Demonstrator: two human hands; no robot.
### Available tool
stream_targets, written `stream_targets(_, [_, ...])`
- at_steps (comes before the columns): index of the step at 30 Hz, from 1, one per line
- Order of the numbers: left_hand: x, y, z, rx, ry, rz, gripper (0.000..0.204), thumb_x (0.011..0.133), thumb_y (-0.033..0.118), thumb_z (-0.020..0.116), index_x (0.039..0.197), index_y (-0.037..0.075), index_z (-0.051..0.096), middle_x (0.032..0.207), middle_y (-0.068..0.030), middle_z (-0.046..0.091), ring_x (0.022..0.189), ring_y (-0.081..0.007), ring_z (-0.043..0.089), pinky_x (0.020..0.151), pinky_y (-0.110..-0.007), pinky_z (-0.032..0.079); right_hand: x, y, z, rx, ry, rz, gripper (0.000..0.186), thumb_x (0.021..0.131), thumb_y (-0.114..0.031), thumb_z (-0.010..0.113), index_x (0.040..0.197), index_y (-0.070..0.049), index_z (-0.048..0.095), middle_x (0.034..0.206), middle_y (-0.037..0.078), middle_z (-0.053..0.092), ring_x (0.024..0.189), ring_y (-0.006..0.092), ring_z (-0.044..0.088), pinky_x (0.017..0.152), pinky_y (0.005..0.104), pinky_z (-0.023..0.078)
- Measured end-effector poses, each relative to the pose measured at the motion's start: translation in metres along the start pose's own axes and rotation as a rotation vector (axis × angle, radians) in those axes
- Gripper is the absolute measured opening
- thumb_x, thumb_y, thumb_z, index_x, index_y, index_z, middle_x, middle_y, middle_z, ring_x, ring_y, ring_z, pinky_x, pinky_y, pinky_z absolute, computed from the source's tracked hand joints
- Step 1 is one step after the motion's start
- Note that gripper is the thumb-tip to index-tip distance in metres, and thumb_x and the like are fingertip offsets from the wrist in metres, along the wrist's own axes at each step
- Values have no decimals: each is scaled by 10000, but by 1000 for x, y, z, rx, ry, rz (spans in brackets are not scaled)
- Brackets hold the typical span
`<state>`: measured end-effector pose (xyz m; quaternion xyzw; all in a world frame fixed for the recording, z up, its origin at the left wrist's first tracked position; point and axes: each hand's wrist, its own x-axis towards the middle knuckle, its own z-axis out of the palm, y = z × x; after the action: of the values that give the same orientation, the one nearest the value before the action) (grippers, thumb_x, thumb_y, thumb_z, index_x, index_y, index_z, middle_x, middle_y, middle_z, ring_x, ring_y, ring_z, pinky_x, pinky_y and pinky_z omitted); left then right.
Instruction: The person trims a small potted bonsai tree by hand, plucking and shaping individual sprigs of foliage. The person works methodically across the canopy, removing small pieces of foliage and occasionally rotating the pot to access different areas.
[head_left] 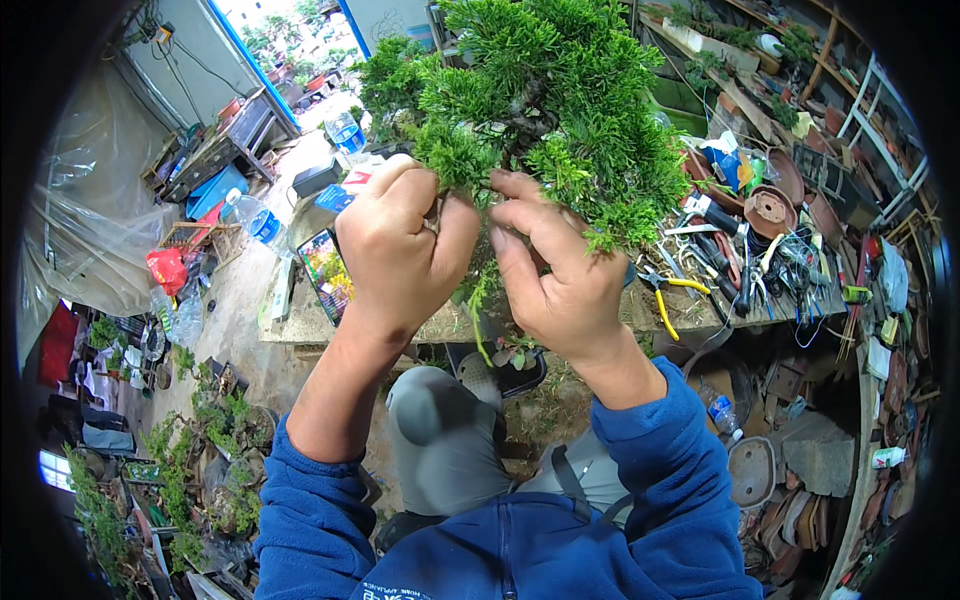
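Smartphone (325,265) lay on the counter (290,325). Left hand (405,235): closed fist at the lower-left foliage of the juniper bonsai (590,90); contents hidden. Bonsai stood just beyond both hands, trunk (530,122) running upward, right fingertips nearer it. Right hand (560,260): fingers bent; could not tell whether pinching anything. Yellow-handled pliers (662,306) lay farther right.

Green foliage (600,90), blue sleeves (665,460)
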<state>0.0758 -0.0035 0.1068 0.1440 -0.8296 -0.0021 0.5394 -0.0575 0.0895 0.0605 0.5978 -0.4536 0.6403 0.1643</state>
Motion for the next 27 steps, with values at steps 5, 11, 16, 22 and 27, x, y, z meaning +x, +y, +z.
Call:
stream_targets(5, [4, 3, -13, -226, -112, -549, 83, 858, 42, 692, 793, -6, 676, 692, -37, 624, 592, -105, 566, 518, -314, 414, 0, 1, -2, -19, -13, -20, 180, 848, 68, 728, 1016, 6, 725, 1120, 206, 768, 917, 295, 771, 802, 348, 603])
stream_targets(11, [6, 19, -16, -632, -184, -700, 135, 868, 113, 738, 925, -7, 711, 796, 10, 676, 702, -31, 566, 618, -233, 430, -4, -1, 2, -26, -14, 42, 176, 850, 63, 729, 1015, 5, 727, 1126, 191, 770, 875, 272, 765, 765, 334, 599])
stream_targets(16, [7, 13, -10, -740, 25, -835, 128, 872, 106, 732, 779, 19, 718, 658, 29, 633, 572, -30, 534, 521, -220, 386, -1, -2, 0, -7, -17, 34, 202, 858, 46, 738, 1055, 0, 733, 1133, 181, 771, 862, 265, 762, 765, 333, 599])
stream_targets(22, [-9, 7, -10, -782, 21, -788, 37, 863, 34, 754, 858, 3, 735, 728, 39, 660, 624, -10, 542, 558, -196, 398, 2, -13, 1, -35, 16, 106, 300, 877, 3, 760, 1176, -15, 734, 1083, 119, 786, 660, 122, 660, 582, 256, 507])
stream_targets(27, [-14, 7, -11, -872, 5, -769, 67, 859, 28, 785, 908, 4, 746, 780, 49, 672, 660, -3, 531, 581, -188, 381, 8, -16, 6, -88, 21, 143, 325, 888, -29, 763, 1210, -23, 726, 1010, 112, 788, 649, 129, 668, 571, 267, 504])
